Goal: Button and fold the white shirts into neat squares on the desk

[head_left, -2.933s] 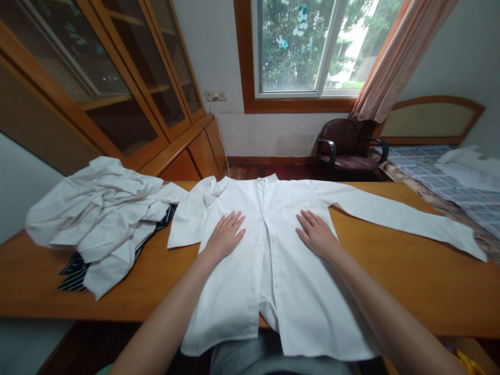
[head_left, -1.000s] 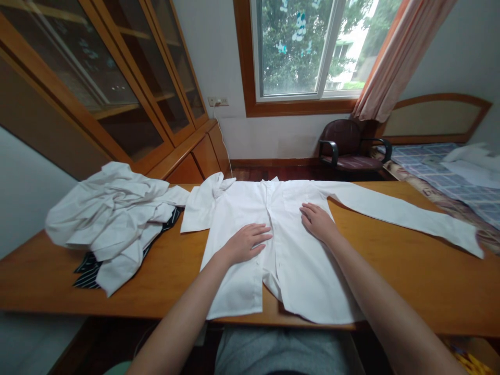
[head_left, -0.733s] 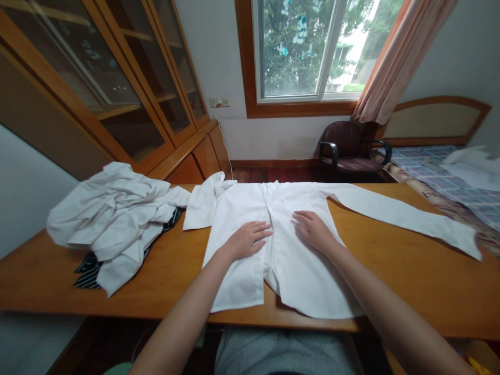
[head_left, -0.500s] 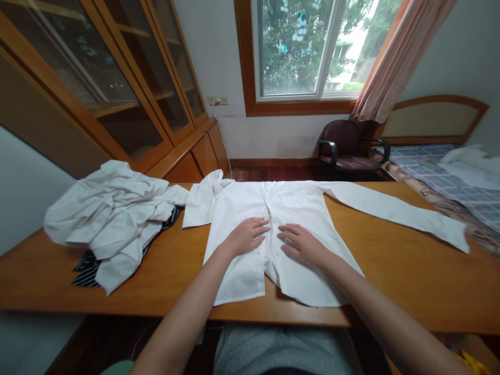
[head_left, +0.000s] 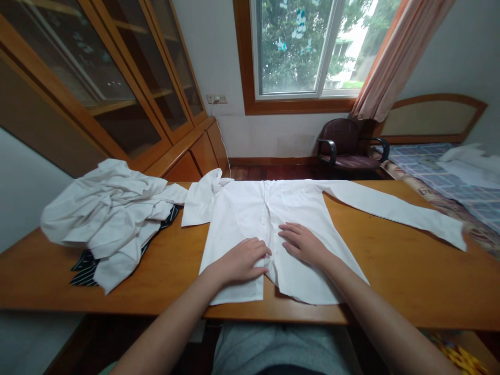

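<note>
A white long-sleeved shirt (head_left: 292,202) lies spread front side up before me, its button placket running down the middle. The sleeve on the right stretches out flat, while the left one is bent and bunched. My left hand (head_left: 246,259) rests on the lower left front panel, fingers slightly bent and thumb apart, fingertips at the placket edge. On the other panel, my right hand (head_left: 301,244) lies palm down with its fingers stretched toward the placket. Below the hands, the two front panels part at the hem and show a strip of wood.
A heap of crumpled white clothing (head_left: 113,208) sits on the wooden table (head_left: 398,265) at the left, with black striped fabric (head_left: 84,270) under it. Past the table stand a glass-door cabinet (head_left: 128,78), a dark red armchair (head_left: 344,146) and a bed (head_left: 441,166).
My left hand has slid down the panel toward the hem, and its fingers are more bent. My right hand stays nearly in place. The shirt's left panel has shifted slightly.
</note>
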Motion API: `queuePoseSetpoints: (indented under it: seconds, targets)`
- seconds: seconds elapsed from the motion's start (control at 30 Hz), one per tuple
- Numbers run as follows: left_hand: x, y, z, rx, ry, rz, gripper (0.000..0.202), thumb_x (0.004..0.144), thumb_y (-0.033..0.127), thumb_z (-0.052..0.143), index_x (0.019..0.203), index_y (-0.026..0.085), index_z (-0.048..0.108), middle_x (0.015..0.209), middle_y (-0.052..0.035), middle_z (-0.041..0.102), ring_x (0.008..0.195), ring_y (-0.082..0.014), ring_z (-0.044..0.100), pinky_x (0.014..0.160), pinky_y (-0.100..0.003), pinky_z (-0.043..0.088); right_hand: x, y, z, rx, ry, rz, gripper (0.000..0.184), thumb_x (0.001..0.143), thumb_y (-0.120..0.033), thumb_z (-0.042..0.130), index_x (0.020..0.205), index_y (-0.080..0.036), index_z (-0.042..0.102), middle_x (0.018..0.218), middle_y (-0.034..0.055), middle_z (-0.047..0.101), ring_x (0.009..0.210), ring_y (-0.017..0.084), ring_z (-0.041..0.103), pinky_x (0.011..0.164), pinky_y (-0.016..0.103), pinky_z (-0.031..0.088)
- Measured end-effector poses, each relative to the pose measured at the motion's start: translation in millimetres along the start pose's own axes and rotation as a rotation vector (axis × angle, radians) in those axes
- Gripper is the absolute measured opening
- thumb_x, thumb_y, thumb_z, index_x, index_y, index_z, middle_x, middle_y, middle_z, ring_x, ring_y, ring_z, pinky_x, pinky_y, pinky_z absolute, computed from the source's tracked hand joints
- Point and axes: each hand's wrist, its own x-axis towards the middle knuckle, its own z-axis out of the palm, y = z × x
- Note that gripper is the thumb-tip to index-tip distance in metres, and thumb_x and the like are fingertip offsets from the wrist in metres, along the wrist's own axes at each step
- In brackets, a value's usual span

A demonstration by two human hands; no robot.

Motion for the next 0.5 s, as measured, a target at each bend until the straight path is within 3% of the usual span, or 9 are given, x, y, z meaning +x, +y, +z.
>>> queuePoseSetpoints:
  seconds: [0.17, 0.27, 0.4, 0.5]
  targets:
    - [2, 3, -5.4, 0.088, -0.105, -0.039, 0.008, 0.087, 0.023, 0.062, 0.091, 0.021, 0.069, 0.09, -0.0042, 0.068, 0.097, -0.0224, 0.056, 0.087, -0.034, 0.043, 1, -1, -2, 0.003, -0.006, 0.01, 0.033, 0.094, -0.027, 0.06, 0.126, -0.026, 0.065, 0.14, 0.0067, 0.061, 0.133, 0.028, 0.052, 0.112, 0.051, 0.043]
    - [0, 6, -15.5, 0.071, -0.173, -0.03, 0.008, 0.081, 0.019, 0.065, 0.077, 0.022, 0.072, 0.078, -0.0026, 0.07, 0.092, -0.0216, 0.056, 0.087, -0.033, 0.042, 1, -1, -4, 0.003, -0.019, 0.01, 0.033, 0.094, -0.027, 0.06, 0.127, -0.025, 0.065, 0.14, 0.0068, 0.061, 0.133, 0.028, 0.052, 0.111, 0.05, 0.043]
    - [-7, 10, -23.5, -0.04, -0.312, 0.02, 0.013, 0.08, 0.028, 0.071, 0.069, 0.024, 0.075, 0.068, -0.0008, 0.072, 0.083, -0.0196, 0.06, 0.093, -0.034, 0.042, 2, -2, -5, 0.01, -0.024, 0.017, 0.034, 0.094, -0.027, 0.061, 0.127, -0.026, 0.065, 0.141, 0.0071, 0.061, 0.133, 0.028, 0.052, 0.111, 0.05, 0.044]
    - [-14, 15, -26.3, -0.14, -0.415, -0.04, 0.015, 0.082, 0.034, 0.071, 0.072, 0.026, 0.079, 0.067, 0.0015, 0.074, 0.07, -0.0156, 0.063, 0.104, -0.037, 0.039, 2, -2, -5, 0.011, -0.022, 0.019, 0.034, 0.094, -0.027, 0.061, 0.127, -0.026, 0.065, 0.14, 0.0074, 0.061, 0.132, 0.028, 0.052, 0.11, 0.05, 0.044]
